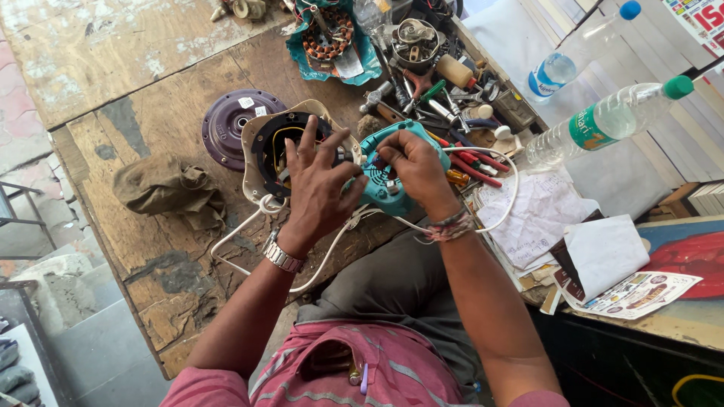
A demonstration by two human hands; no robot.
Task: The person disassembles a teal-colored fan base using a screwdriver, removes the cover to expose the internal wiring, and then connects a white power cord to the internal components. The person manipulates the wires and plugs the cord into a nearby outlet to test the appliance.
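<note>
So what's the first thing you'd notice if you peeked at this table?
Right in the middle, the left hand and right hand are busy on a bright teal appliance housing with a white cord looping off it. Beside it on the wooden table sits a cream casing with a dark round opening. Behind is a heap of tools, and two clear plastic bottles lie to the right.

A clear plastic bottle [603, 120] with a green cap and a green-and-white label band lies at the far right, and beyond it lies a second clear bottle [569, 60] with a blue cap and a blue label. A colourful printed leaflet [637, 290] lies at the near right, and a red-and-white sign [701, 19] fills the far right corner. A small white sticker [246, 102] sits on the purple round cover [226, 128] at the far left.
</note>
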